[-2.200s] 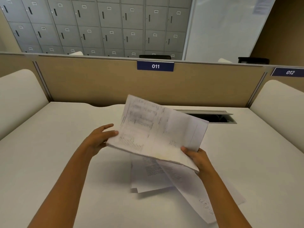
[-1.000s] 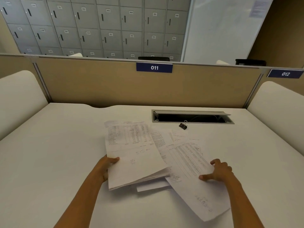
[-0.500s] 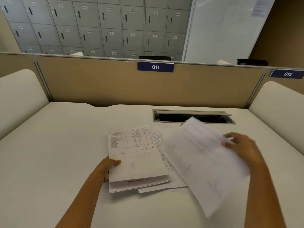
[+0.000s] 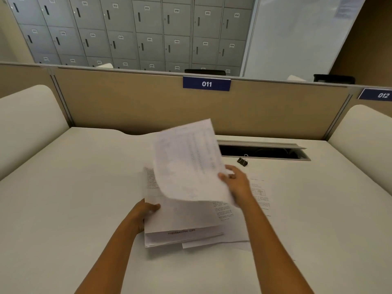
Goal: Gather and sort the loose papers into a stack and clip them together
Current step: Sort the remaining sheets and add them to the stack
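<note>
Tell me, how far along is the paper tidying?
Partly done: the left hand holds a small stack on the desk. The right hand holds one sheet above it. Left to do: loose pages lie beside the stack, and the clip sits unused.

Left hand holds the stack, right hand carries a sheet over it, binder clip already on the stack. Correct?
No: the head view shows the binder clip lying loose on the desk by the cable slot. The left hand holds the stack and the right hand carries the sheet.
</note>
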### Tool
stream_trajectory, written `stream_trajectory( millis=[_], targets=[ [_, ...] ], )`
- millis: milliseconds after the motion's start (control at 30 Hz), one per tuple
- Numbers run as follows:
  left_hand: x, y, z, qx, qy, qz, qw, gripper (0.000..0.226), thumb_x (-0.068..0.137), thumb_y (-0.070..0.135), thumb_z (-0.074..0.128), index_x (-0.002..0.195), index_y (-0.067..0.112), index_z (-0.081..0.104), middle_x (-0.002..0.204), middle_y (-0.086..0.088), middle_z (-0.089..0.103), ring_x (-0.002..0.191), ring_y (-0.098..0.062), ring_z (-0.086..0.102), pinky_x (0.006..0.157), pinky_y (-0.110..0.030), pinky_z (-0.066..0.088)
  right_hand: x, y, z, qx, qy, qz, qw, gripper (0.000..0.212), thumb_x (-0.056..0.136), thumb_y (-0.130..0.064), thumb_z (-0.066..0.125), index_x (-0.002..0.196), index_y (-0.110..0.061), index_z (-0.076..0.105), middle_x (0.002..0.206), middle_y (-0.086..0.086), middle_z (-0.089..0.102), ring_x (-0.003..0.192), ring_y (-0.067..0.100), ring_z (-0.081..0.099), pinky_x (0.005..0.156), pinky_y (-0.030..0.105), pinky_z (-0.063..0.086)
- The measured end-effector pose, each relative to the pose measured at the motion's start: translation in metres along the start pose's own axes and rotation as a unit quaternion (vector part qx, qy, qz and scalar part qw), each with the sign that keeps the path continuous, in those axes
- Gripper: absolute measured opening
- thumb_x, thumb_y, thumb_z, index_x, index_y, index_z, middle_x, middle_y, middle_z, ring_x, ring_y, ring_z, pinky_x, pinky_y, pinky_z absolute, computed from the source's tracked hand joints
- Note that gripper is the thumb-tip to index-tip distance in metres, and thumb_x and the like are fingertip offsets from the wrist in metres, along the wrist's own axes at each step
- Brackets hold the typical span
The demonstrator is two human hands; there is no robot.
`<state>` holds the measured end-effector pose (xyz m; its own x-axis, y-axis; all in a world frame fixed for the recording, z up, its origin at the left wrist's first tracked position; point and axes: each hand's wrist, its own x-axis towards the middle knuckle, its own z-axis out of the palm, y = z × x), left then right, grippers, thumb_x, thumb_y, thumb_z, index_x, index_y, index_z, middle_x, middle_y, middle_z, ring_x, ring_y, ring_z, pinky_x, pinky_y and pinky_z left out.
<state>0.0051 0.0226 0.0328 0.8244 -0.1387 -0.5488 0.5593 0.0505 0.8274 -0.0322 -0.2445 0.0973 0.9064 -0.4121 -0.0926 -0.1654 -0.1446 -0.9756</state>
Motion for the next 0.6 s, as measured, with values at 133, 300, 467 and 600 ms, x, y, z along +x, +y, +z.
stream_trajectory(
  millis=[133, 300, 467, 600],
  targets=[
    [0.002, 0.0, -0.002, 0.026, -0.023, 0.005, 0.999, 0.039, 0.082, 0.027, 0.065, 0.117, 0.012, 0.059, 0.107, -0.021, 0.067, 0.098, -0.04, 0.063, 0.08, -0.05, 0.055, -0.011, 0.032, 0.031, -0.065, 0.002, -0.006, 0.998, 0.037, 0.084, -0.013, 0.065, 0.12, -0.016, 0.058, 0.095, 0.005, 0.062, 0.075, 0.006, 0.056, 0.081, 0.029, 0.051],
    [0.0, 0.0, 0.001, 0.031, -0.039, 0.032, 0.998, 0.03, 0.088, 0.023, 0.058, 0.113, 0.006, 0.059, 0.099, -0.022, 0.067, 0.091, -0.039, 0.064, 0.068, -0.042, 0.055, -0.018, 0.059, 0.042, -0.158, 0.011, -0.018, 0.987, 0.045, 0.087, -0.013, 0.063, 0.131, -0.013, 0.052, 0.125, 0.012, 0.058, 0.113, 0.026, 0.056, 0.099, 0.034, 0.045],
    [0.005, -0.004, -0.002, 0.018, -0.028, 0.052, 0.998, 0.039, 0.089, 0.034, 0.054, 0.119, 0.009, 0.055, 0.113, -0.022, 0.064, 0.102, -0.041, 0.06, 0.09, -0.056, 0.048, -0.02, 0.072, 0.051, -0.244, 0.038, -0.052, 0.968, 0.044, 0.09, -0.017, 0.058, 0.134, -0.014, 0.049, 0.13, 0.01, 0.054, 0.119, 0.023, 0.054, 0.103, 0.034, 0.043],
    [0.01, -0.007, 0.003, -0.024, 0.045, 0.032, 0.998, 0.066, 0.092, 0.058, 0.023, 0.133, 0.011, 0.044, 0.126, -0.02, 0.056, 0.114, -0.039, 0.054, 0.093, -0.048, 0.044, -0.024, 0.074, 0.062, -0.289, 0.079, -0.072, 0.951, 0.041, 0.093, -0.017, 0.053, 0.133, -0.01, 0.048, 0.133, 0.007, 0.052, 0.117, 0.02, 0.056, 0.099, 0.026, 0.043]
  ],
)
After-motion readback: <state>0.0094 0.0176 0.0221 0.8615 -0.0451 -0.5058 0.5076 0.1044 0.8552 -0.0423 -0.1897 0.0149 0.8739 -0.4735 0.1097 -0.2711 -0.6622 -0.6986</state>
